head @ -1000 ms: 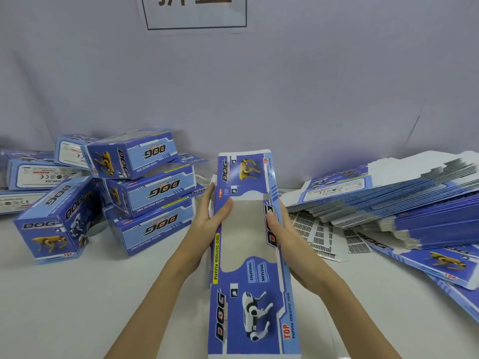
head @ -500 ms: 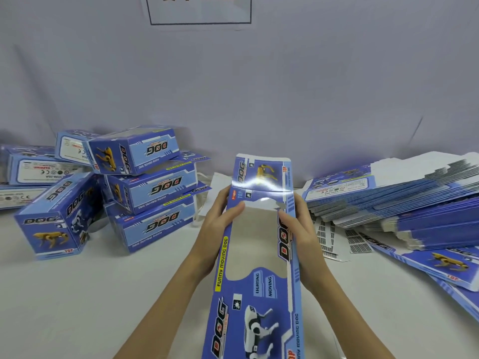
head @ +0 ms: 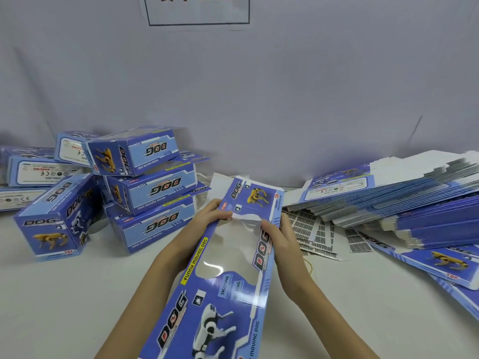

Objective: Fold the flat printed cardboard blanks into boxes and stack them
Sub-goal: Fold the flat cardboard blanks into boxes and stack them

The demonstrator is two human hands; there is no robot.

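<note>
A long blue printed box blank (head: pixel 220 301) with a clear window runs from the bottom edge up to the middle of the view, tilted to the right. My left hand (head: pixel 207 218) pinches its left edge just below the far end flap. My right hand (head: pixel 280 237) grips its right edge, thumb on the window's rim. The far flap with a yellow dog picture (head: pixel 255 198) bends away from me. Folded blue boxes (head: pixel 145 187) lie piled at the left. A fanned heap of flat blanks (head: pixel 404 200) lies at the right.
The white table (head: pixel 64 301) meets a pale wall close behind. Barcode sticker sheets (head: pixel 318 234) lie under the heap's near edge. More folded boxes (head: pixel 28 169) sit at the far left, and loose blanks (head: pixel 445 265) reach the right edge.
The blank has swung to lean right and slid toward me. Both hands have moved up it to the base of the far flap, which now bends back.
</note>
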